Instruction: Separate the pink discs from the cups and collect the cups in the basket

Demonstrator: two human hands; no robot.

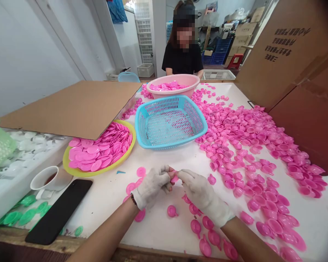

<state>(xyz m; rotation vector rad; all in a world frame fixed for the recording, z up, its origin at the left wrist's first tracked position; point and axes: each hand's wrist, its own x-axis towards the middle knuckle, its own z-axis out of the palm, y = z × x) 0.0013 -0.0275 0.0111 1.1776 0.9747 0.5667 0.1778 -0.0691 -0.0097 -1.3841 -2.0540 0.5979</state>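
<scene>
My left hand [155, 183] and my right hand [200, 193], both in whitish gloves with some left fingertips bare, meet above the table's front. A small pink plastic piece [175, 177] is pinched between their fingers; its exact shape is mostly covered. Under and beside the left hand lie several flat pink discs [141, 171]. Below the hands sits a round pink toy pot with a spout [171, 211]. More such spouted pink pots [214, 238] lie below my right hand, near the table's front edge.
A blue plastic basket [169, 145] stands ahead, with a pink basin [175, 92] behind it and a person [183, 54] beyond. Loose pink cups [243, 127] spread rightward. Leftward are a yellow basin [98, 173] of pink discs, cardboard [73, 103], a drink cup [47, 178] and a black phone [60, 211].
</scene>
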